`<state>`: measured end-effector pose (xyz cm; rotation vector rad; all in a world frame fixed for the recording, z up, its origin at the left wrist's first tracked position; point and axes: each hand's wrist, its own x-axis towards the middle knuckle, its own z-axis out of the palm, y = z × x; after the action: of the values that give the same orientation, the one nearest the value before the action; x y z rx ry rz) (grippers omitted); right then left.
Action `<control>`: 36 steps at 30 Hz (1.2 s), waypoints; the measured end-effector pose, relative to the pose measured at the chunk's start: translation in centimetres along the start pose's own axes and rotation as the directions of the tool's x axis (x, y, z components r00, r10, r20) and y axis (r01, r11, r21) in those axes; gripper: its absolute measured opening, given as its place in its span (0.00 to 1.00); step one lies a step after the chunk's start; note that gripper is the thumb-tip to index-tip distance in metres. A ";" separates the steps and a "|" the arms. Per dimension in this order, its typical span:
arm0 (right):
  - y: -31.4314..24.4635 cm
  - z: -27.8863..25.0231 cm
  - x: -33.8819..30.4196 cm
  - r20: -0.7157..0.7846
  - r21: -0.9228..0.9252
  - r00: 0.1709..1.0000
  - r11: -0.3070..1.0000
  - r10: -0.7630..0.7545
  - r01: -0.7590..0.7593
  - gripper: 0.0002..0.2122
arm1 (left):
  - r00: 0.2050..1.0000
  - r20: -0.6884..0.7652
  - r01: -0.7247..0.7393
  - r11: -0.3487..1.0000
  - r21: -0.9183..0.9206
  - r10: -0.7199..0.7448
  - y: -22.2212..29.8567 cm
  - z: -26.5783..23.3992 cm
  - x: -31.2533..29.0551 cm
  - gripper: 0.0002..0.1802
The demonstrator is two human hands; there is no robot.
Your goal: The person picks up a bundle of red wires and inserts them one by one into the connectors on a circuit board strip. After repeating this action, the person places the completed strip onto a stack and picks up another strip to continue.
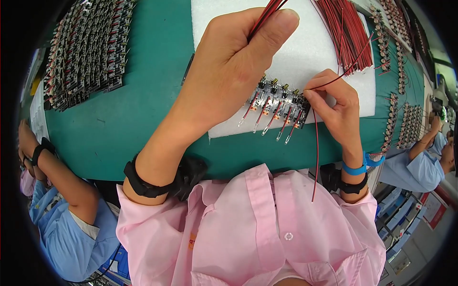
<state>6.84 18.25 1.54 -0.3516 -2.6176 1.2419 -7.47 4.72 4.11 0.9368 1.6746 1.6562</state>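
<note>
My left hand (pixel 238 62) is closed round a bundle of thin red and black wires (pixel 265 18), held above the white foam sheet (pixel 298 52). Pinched between the thumb and fingers of my right hand (pixel 336 102) is a single red-black wire (pixel 317 152). One end of it rises toward the upper right, and the other hangs down in front of my pink shirt. Close by my right fingertips lies a row of small circuit boards (pixel 279 102) with short red wires and clear tips pointing toward me. My left hand hides part of that row.
A pile of red and black wires (pixel 346 38) lies on the foam's far right. Many circuit boards (pixel 88 52) are stacked at the far left of the green mat (pixel 143 119). More small parts (pixel 409 125) stand in rows at right. People in blue work on both sides.
</note>
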 end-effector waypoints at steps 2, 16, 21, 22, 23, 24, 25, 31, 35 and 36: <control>0.0 0.0 0.0 0.004 -0.009 1.000 1.000 -0.009 0.009 0.02 | 1.000 0.010 0.004 1.000 -0.013 -0.003 0.0 0.0 0.1 0.23; -0.9 -0.7 0.2 0.084 -0.258 0.955 0.920 -0.283 0.295 0.07 | 0.997 -0.075 0.027 0.999 -0.038 -0.030 -0.3 0.0 0.2 0.22; -1.7 -1.4 0.1 0.175 -0.330 0.939 0.881 -0.295 0.338 0.07 | 0.964 -0.075 0.223 0.932 -0.285 -0.253 0.2 -0.3 0.3 0.17; -1.9 -1.4 0.2 0.197 -0.348 0.932 0.867 -0.306 0.358 0.06 | 0.948 -0.053 0.276 0.891 -0.361 -0.315 0.2 -0.4 0.3 0.16; -2.1 -1.5 0.2 0.218 -0.365 0.924 0.851 -0.316 0.377 0.06 | 0.949 -0.058 0.270 0.893 -0.359 -0.311 0.1 -0.5 0.3 0.16; -2.3 -1.7 0.3 0.234 -0.386 0.917 0.835 -0.322 0.392 0.05 | 0.953 -0.004 0.268 0.848 -0.458 -0.303 -0.3 -0.6 0.4 0.15; -2.6 -1.7 0.5 0.228 -0.389 0.917 0.833 -0.326 0.393 0.05 | 0.956 0.050 0.268 0.791 -0.550 -0.289 -0.6 -0.6 0.4 0.15; -5.4 -0.5 4.0 0.134 0.171 0.984 0.975 0.120 -0.142 0.04 | 0.960 0.059 0.238 0.690 -0.683 -0.274 -0.7 0.7 0.4 0.16; -4.5 1.3 5.1 0.154 0.232 0.988 0.971 0.028 -0.064 0.05 | 0.975 0.037 0.182 0.699 -0.691 -0.217 -0.9 1.2 0.4 0.17; -4.5 1.1 5.2 0.147 0.238 0.989 0.969 0.029 -0.064 0.05 | 0.970 -0.045 0.150 0.732 -0.664 -0.240 -0.6 1.5 0.5 0.17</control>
<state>1.10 16.30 4.86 -0.2912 -2.5434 1.6375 -6.54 6.00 3.49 0.2916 1.0574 1.9773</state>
